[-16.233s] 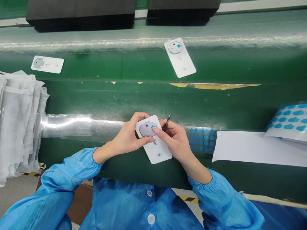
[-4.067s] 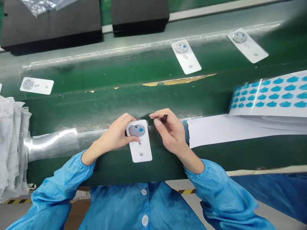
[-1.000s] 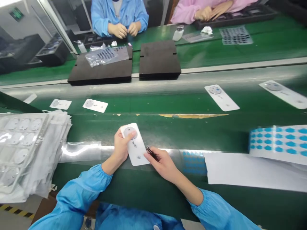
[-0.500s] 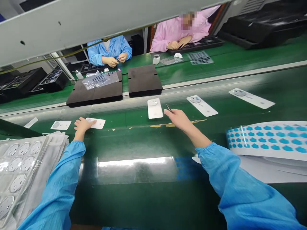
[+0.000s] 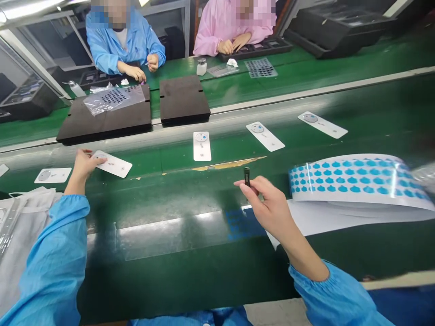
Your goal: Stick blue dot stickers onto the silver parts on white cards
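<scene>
My left hand (image 5: 84, 164) pinches the left end of a white card (image 5: 117, 165), its thumb lying over the round disc there. In my right hand (image 5: 270, 201) is a slim black tool, apparently tweezers (image 5: 247, 175), held upright over the green bench. Beyond it lies another white card (image 5: 202, 151) with a round disc and a blue dot. Two similar cards, a slanted card (image 5: 270, 139) and a far right card (image 5: 331, 129), lie further right. Left of my left hand rests a card with a grey disc (image 5: 59, 175).
A curled strip of blue stickers (image 5: 346, 192) lies at right on white backing paper (image 5: 316, 219). A clear sheet (image 5: 163, 237) lies in front. Across the bench are black foam blocks (image 5: 185, 97) and two co-workers. Plastic trays (image 5: 8, 226) sit at far left.
My right hand has drawn back toward me from beside the middle card, with the tool turned upright. The spread left hand has closed on its card, which is now tilted. The view has shifted.
</scene>
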Action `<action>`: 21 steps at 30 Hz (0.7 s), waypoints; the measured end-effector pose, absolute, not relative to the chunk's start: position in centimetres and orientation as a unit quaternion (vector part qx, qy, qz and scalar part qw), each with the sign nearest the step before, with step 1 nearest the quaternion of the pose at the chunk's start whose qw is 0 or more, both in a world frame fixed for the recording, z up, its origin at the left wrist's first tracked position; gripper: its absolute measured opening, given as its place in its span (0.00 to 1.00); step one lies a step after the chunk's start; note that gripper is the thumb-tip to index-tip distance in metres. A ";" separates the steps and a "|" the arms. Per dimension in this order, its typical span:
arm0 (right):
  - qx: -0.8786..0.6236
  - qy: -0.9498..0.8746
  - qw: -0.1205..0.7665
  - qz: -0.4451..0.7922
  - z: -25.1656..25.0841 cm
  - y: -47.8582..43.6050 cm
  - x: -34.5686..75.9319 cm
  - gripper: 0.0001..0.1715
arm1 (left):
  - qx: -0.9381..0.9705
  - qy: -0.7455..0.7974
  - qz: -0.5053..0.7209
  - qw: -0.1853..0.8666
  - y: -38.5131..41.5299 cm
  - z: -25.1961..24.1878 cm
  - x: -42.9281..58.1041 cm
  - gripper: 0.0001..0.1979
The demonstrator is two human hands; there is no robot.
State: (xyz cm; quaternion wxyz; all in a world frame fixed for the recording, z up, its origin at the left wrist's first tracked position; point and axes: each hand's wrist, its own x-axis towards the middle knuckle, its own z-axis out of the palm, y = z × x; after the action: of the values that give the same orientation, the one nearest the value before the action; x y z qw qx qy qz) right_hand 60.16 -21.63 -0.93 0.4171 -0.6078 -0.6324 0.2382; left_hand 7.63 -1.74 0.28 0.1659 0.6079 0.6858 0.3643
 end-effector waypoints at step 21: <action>-0.555 -0.585 0.306 0.506 -6.0 -27.7 61.3 0.22 | 0.901 0.338 0.062 0.264 -23.4 -3.8 31.6 0.28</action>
State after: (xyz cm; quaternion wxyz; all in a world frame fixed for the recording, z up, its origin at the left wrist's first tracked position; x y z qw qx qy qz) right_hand 61.32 -27.70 -6.02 0.3064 -0.5547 -0.5850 0.5062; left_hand 31.59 -23.44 -3.84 0.2637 0.9015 0.3377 0.0617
